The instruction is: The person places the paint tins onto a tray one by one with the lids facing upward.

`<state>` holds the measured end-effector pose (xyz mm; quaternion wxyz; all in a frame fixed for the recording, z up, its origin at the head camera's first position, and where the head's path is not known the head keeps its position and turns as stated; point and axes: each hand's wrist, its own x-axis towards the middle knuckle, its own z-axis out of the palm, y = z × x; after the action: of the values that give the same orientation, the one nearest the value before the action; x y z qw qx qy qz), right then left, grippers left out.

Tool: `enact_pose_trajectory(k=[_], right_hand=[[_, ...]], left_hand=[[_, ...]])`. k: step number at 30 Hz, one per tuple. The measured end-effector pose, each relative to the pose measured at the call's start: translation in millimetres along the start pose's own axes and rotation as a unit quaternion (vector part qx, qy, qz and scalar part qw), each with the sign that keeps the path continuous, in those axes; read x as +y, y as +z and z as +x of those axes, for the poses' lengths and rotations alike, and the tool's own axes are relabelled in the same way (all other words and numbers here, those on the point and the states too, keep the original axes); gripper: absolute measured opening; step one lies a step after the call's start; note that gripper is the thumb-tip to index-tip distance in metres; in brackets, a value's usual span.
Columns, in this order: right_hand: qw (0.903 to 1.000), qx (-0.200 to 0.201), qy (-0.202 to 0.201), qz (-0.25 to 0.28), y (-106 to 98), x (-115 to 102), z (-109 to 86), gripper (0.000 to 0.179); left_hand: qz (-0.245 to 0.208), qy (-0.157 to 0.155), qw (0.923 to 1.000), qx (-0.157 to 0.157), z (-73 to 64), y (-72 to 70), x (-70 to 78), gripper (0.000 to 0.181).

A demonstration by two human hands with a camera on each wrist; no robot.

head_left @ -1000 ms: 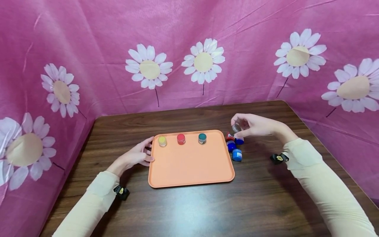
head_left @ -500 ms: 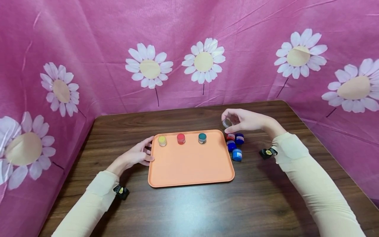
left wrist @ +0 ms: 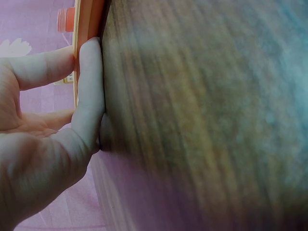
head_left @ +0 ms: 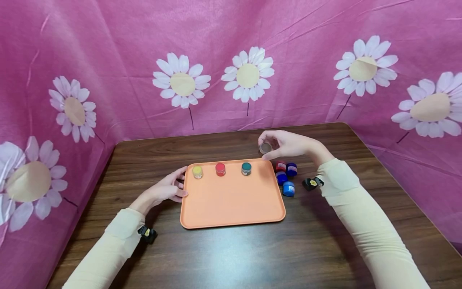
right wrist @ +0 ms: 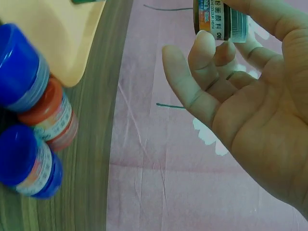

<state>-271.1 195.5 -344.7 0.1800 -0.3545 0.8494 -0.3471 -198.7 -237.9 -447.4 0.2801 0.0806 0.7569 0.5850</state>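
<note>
At the left side of the orange tray, my left hand holds the edge, its thumb and fingertips against the rim. My right hand pinches a small paint jar with a brown top, just beyond the tray's far right corner. The right wrist view shows this jar's printed label between the fingers. Along the tray's far side stand three paint jars: yellow, red and green.
Right of the tray sit a red jar, a dark blue jar, another blue jar and a lighter blue jar, close together. The wooden table ends at a pink daisy-print curtain.
My right hand has moved left with the brown-topped paint jar, from above the cluster of jars to the tray's far right corner. The left hand and tray have stayed put.
</note>
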Motion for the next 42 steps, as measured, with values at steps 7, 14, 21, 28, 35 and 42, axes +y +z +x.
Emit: enact_pose_trajectory(k=[7, 14, 21, 28, 35, 42], right_hand=[[0.9999, -0.011, -0.01, 0.003, 8.5, 1.2, 9.4, 0.034], [0.9998, -0.018, 0.007, -0.007, 14.1, 10.4, 13.7, 0.033], [0.9976, -0.032, 0.059, 0.014, 20.4, 24.7, 15.9, 0.039], [0.9946, -0.029, 0.095, 0.03, 26.6, 35.6, 14.6, 0.046], [0.9931, -0.043, 0.104, 0.032, 29.7, 40.3, 14.6, 0.043], [0.9933, -0.064, 0.096, 0.011, 33.0, 47.9, 18.4, 0.044]], left_hand=[[0.0, -0.001, 1.0, 0.001, -0.2, -0.4, 0.7, 0.101], [-0.002, 0.0, 1.0, 0.0, -0.2, -1.5, 0.2, 0.101], [-0.002, -0.002, 1.0, -0.002, 0.5, -1.2, -1.1, 0.101], [-0.004, -0.002, 1.0, -0.004, 1.7, -0.8, -3.5, 0.101], [0.001, -0.002, 1.0, -0.005, 1.1, -0.9, -2.2, 0.101], [0.001, -0.005, 1.0, 0.001, 1.5, -1.1, -1.8, 0.101]])
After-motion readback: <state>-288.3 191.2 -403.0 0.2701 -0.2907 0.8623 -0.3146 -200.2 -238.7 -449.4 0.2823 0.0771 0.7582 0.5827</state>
